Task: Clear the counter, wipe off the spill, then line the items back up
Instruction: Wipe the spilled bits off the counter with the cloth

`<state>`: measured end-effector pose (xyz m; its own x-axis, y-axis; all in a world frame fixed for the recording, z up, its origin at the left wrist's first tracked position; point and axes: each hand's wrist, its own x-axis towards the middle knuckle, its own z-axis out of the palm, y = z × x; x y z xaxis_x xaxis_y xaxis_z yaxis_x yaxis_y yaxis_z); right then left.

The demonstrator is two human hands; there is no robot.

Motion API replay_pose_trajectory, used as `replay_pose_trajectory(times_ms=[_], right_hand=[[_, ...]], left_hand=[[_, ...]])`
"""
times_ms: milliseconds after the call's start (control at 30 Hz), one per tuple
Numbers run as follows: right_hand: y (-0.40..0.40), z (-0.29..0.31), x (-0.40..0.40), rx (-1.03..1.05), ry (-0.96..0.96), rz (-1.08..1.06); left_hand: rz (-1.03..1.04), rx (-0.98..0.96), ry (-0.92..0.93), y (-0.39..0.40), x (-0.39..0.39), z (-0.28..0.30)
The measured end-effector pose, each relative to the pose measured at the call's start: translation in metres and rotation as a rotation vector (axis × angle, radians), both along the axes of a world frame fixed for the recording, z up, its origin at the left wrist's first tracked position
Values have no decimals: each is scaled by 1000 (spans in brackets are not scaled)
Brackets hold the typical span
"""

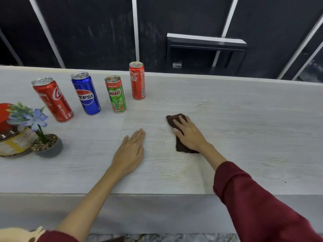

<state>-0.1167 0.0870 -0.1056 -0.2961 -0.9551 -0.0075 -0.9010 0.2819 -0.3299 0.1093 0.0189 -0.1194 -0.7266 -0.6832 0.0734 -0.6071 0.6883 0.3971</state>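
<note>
My right hand (189,135) presses flat on a folded dark brown cloth (173,120) lying on the pale wood-grain counter (244,123), right of centre. My left hand (130,152) rests flat on the counter with fingers together and holds nothing. Several cans stand upright at the back left: a red Coca-Cola can (53,99), a blue Pepsi can (86,93), a green Milo can (115,94) and a slimmer red Coca-Cola can (137,80). A faint yellowish stain (185,173) shows near the front edge, between my forearms.
At the far left stand a small grey pot with a blue artificial flower (46,144) and a yellow container with a red lid (12,138). A dark panelled wall (97,32) rises behind the counter. The counter's front edge (157,194) runs across below my hands.
</note>
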Motion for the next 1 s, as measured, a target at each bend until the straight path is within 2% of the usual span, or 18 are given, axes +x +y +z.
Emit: replay_pose_trajectory(times_ms=[100,233,400,567,700,767,900,933,1000], right_hand=[[5,-6,43,-51,-9,164],[49,-5,52,-107,-54,217],[91,-5,30,-122,-69,58],[69,-5,20,-123,-63,-130],[41,-2,41,-127,-95,-27],[34,7,56,-142,-232,-7],[27,36,97,-189,-811,-21],[26,43,111,-178,-892,12],[20,51,145,-116,-937,158]], left_hand=[[7,0,0,0,2,0],[10,-3,8,5,7,2],[15,-1,-11,13,14,3],[43,-5,-19,23,24,3],[64,37,2,31,35,3],[96,107,74,36,43,7],[286,176,289,50,83,26],[333,163,328,54,98,33],[446,149,413,61,131,45]])
